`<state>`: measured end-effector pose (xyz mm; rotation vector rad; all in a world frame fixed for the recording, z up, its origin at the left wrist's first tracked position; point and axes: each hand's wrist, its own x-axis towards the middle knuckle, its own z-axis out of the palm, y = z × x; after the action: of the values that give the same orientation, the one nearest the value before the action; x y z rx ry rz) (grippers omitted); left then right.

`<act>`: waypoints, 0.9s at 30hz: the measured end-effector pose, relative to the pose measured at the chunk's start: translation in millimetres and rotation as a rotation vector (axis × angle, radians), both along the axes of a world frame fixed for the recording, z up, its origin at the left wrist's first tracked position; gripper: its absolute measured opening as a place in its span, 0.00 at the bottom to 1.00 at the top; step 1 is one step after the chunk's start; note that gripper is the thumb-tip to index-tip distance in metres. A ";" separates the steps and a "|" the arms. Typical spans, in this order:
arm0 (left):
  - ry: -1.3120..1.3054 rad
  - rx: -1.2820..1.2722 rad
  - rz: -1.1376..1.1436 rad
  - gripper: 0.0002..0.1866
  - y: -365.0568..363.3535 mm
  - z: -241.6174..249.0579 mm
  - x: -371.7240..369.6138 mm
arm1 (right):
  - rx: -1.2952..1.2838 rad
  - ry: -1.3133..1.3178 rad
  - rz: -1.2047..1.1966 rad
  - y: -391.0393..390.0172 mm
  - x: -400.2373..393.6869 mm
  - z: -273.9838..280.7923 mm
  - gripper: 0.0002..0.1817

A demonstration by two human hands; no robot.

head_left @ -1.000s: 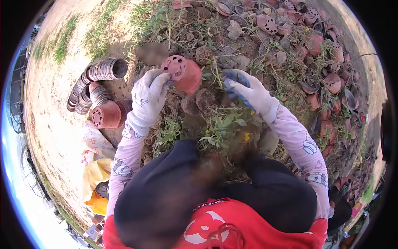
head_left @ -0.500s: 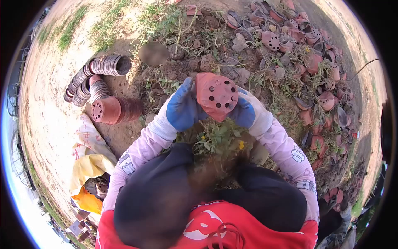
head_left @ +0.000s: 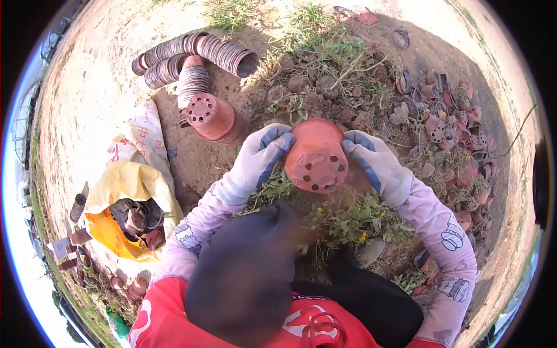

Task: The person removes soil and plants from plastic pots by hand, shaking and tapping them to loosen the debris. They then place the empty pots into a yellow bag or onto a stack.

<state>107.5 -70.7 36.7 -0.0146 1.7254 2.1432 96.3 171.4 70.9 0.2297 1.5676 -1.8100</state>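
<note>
A reddish plastic pot (head_left: 316, 153) with round holes in its base is held between both gloved hands, its base facing me and tilted down. My left hand (head_left: 264, 152) grips the rim on the left side with thumb and fingers. On the right side, my right hand (head_left: 374, 162) pinches the rim in the same way. Both gloves are white with blue palms. Below the pot lie green weeds (head_left: 348, 217) with small yellow flowers, in front of my bent knees.
Rows of nested pots (head_left: 197, 49) lie on the ground at the upper left, beside a stack of reddish pots (head_left: 212, 116). An open yellow-and-white sack (head_left: 130, 180) holds dark pots. Crushed pots (head_left: 458, 130) are scattered at the right among clods and dry grass.
The view has shifted left. The pot has tilted so its side shows above its base, and both hands have moved to its rim, with the backs of the gloves now visible.
</note>
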 end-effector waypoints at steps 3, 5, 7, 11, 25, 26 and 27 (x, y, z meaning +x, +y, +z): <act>0.198 -0.048 0.379 0.11 -53.8 14.6 6.0 | -0.123 0.149 0.064 -67.4 -34.0 4.0 0.15; 0.177 0.073 0.531 0.11 -89.1 18.2 5.0 | -0.150 0.405 0.131 -110.1 -55.8 -3.3 0.14; 0.168 0.125 0.596 0.12 -110.5 17.3 2.3 | -0.221 0.701 0.183 -145.9 -66.4 -13.5 0.24; 0.227 -0.055 0.634 0.11 -146.5 -24.0 -15.0 | 0.147 1.376 0.248 -185.3 -63.8 -38.3 0.47; 0.658 -0.849 0.609 0.16 -154.1 -26.9 -22.2 | 0.301 0.953 0.201 -223.6 -76.3 -69.7 0.50; 0.685 -0.774 0.519 0.17 -154.8 -28.3 -22.4 | 0.290 0.951 0.196 -222.2 -76.3 -69.9 0.50; 0.361 -0.348 0.494 0.27 -148.7 -28.0 -19.3 | 0.317 1.015 0.151 -220.4 -74.1 -67.9 0.50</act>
<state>88.2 -219.4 8.7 -0.1749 2.5104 2.2376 22.3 -49.0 3.0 -0.7668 2.4602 -1.6074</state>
